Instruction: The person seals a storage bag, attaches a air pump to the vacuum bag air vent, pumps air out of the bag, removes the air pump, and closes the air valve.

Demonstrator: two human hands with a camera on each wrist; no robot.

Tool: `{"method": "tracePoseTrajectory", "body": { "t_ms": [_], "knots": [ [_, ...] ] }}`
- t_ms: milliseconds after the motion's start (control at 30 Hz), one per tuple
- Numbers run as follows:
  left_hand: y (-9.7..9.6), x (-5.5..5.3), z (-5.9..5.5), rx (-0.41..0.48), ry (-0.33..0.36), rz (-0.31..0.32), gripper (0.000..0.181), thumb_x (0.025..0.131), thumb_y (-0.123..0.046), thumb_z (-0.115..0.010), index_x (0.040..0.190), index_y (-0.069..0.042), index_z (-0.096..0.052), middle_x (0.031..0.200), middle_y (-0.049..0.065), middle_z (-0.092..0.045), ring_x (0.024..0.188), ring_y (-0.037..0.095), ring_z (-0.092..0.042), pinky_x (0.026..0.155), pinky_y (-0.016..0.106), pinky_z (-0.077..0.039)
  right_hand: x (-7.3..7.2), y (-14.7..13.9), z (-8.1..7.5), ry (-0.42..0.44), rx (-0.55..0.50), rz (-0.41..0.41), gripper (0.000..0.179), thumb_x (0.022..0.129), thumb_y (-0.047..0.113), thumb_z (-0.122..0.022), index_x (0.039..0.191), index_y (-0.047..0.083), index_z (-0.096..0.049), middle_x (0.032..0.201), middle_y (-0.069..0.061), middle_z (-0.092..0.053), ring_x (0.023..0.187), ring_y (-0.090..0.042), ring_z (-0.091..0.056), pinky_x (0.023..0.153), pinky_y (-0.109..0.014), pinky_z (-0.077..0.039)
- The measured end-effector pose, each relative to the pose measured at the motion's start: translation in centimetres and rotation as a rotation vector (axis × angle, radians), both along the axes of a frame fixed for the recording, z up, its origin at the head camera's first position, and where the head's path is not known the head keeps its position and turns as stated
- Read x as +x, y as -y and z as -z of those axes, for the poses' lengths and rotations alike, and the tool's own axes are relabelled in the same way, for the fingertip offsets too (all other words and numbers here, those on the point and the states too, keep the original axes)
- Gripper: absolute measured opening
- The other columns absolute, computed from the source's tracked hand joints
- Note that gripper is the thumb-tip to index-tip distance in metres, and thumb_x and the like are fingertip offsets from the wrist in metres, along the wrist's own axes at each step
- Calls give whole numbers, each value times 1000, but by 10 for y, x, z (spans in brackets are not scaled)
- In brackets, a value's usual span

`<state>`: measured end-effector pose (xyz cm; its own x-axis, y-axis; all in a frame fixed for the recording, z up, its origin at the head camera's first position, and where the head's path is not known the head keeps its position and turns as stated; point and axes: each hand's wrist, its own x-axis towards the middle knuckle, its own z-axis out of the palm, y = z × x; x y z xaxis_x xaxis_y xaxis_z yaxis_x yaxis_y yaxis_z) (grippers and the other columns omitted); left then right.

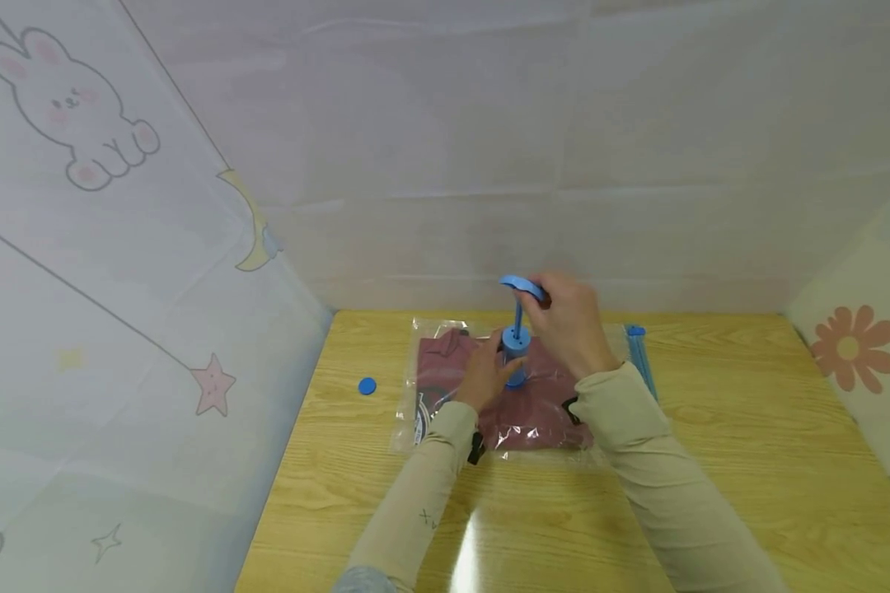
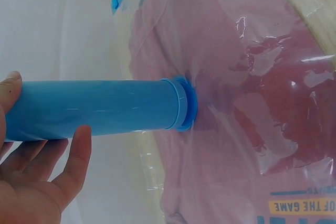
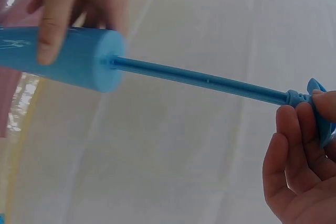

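Note:
A blue hand pump (image 2: 115,106) stands upright on the valve (image 2: 192,103) of a clear vacuum storage bag (image 1: 408,428). Folded inside the bag is a dusky red garment (image 1: 534,420) with printed lettering. My left hand (image 1: 482,375) grips the pump's barrel near its upper end, thumb on one side and fingers on the other. Above it, my right hand (image 1: 569,319) holds the pump's T-shaped handle (image 1: 521,285). The handle is drawn up, so a long stretch of the rod (image 3: 205,81) shows between barrel and handle.
A round blue cap (image 1: 367,385) lies on the wooden table (image 1: 341,494), left of the bag. Along the bag's right edge runs a blue zip seal with a slider (image 1: 635,330). A pale cloth wall (image 1: 445,165) rises directly behind the table.

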<state>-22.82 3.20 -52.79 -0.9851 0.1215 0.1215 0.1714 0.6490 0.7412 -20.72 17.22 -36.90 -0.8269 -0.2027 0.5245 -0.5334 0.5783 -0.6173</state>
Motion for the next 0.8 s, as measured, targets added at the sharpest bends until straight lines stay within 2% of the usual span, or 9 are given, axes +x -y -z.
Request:
{"method": "tracePoseTrajectory", "body": {
  "t_ms": [100, 167, 433, 667, 800],
  "knots": [
    [0, 0, 1, -18, 5, -8, 54, 92, -29, -66, 140, -17, -44, 131, 6, -63, 124, 22, -57, 105, 38, -46, -4, -1, 13, 79, 63, -7, 17, 94, 13, -62, 99, -2, -67, 79, -15, -63, 64, -23, -51, 59, -33, -39],
    [0, 0, 1, -17, 1, -10, 55, 92, -29, -66, 141, -18, -44, 131, 6, -63, 124, 22, -57, 105, 38, -46, -8, -1, 20, 120, 97, -17, 18, 95, 13, -61, 100, -3, -66, 80, -15, -64, 64, -23, -50, 60, -32, -38],
    [1, 0, 0, 0, -55, 10, 51, 91, -21, -67, 137, -17, -47, 129, 7, -64, 123, 22, -58, 104, 36, -47, -15, -2, 37, 313, 202, -34, 23, 96, 17, -58, 107, -2, -65, 97, -19, -69, 80, -29, -64, 69, -40, -51],
    [1, 1, 0, -36, -76, 18, 52, 92, -23, -67, 138, -14, -46, 129, 8, -64, 122, 22, -59, 104, 34, -47, -18, -2, 49, 371, 239, -38, 22, 94, 16, -61, 107, -2, -64, 98, -19, -69, 86, -31, -66, 74, -42, -54],
    [1, 2, 0, -48, -87, 31, 48, 92, -26, -66, 136, -15, -47, 128, 7, -65, 121, 21, -60, 102, 34, -48, -19, -2, 57, 408, 251, -35, 21, 94, 16, -62, 106, 0, -64, 95, -18, -69, 85, -30, -66, 73, -41, -53]
  ]
}}
